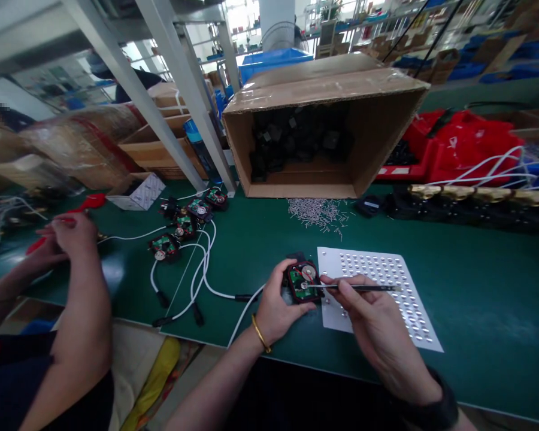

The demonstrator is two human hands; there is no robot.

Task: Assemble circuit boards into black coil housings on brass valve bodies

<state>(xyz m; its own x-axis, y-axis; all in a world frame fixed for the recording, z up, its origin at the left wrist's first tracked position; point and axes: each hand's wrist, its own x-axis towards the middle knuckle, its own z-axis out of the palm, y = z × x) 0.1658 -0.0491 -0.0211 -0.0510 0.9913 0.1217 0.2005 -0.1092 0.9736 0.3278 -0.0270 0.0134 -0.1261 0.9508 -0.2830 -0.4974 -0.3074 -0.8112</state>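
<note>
Held in my left hand (278, 305) is a black square housing (299, 291) with a green circuit board and a round metal part inside. The fingers wrap round its left side, and a white cable runs from it toward the table's front edge. My right hand (372, 311) grips slim metal tweezers (363, 288), whose tip rests at the small round part on the board. Under my right hand lies a white sheet (372, 257) with rows of small shiny round pieces. Behind it is a heap of small metal pins (317, 212).
Several open housings with white cables (164, 246) lie to the left. A co-worker's hands (67, 236) are at the far left. A cardboard box (314, 90) of black parts stands behind, with red bins (471, 143) and a row of black and gold parts (480, 203) at right.
</note>
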